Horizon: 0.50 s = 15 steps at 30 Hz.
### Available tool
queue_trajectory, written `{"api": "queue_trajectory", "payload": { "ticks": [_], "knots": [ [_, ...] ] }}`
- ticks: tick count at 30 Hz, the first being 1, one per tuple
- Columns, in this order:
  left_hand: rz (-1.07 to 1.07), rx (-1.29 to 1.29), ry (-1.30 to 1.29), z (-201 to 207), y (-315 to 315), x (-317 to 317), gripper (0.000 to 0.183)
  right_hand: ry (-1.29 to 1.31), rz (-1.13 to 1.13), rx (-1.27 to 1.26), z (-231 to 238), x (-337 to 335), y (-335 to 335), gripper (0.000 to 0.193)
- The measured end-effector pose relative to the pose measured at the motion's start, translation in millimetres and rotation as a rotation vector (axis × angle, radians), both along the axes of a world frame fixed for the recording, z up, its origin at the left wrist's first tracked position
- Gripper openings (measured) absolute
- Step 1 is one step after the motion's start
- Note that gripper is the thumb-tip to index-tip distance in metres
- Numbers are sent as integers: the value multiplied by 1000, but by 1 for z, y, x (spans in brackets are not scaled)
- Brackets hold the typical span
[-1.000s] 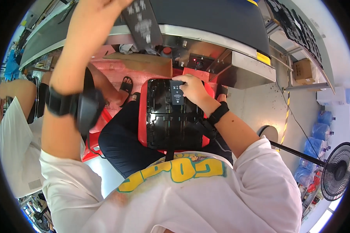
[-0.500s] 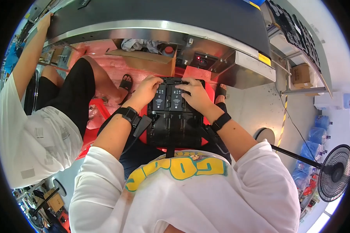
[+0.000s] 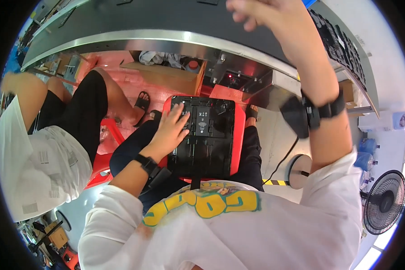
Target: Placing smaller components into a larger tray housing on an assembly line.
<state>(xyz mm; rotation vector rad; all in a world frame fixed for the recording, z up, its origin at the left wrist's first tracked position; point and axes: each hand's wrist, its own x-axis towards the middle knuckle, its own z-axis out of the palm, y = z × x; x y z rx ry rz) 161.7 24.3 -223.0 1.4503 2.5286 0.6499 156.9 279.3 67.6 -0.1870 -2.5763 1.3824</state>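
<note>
While the left hand [image 3: 168, 135] lies over the left pack [image 3: 189, 123], the head view shows its fingers spread wide, tips on or just above the pack's face; can't tell how hard they press. Middle pack [image 3: 203, 121] sits right beside it, both in the upper part of the black tray [image 3: 202, 159], which rests on a red base [image 3: 240, 135] over the lap. Right hand [image 3: 272, 18] is up over the belt [image 3: 166, 18], fingers half curled; can't tell whether they hold anything (blurred, partly cut off up top). Handling, my judgement: flat fingertips, no nails, even pressure, pack square to its slot, tray braced against rocking. Surface: belt dark and matte, shiny metal edge [image 3: 135, 37], thin dark pieces [image 3: 207, 2] toward its far side. Room: co-worker [image 3: 49, 162] in white at left, open carton [image 3: 166, 74] below the belt, reddish floor [image 3: 132, 85] there, fan [image 3: 384, 202] lower right, blue bottles [image 3: 369, 146] behind it.
</note>
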Motion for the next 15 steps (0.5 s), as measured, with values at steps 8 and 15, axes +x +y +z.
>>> {"api": "queue_trajectory", "payload": {
  "ticks": [8, 15],
  "knots": [
    [85, 603, 301, 200, 40, -106, 26, 342, -124, 1099, -65, -99, 98, 35],
    [2, 452, 575, 226, 72, -208, 31, -506, 22, 813, -31, -104, 143, 70]
  ]
}}
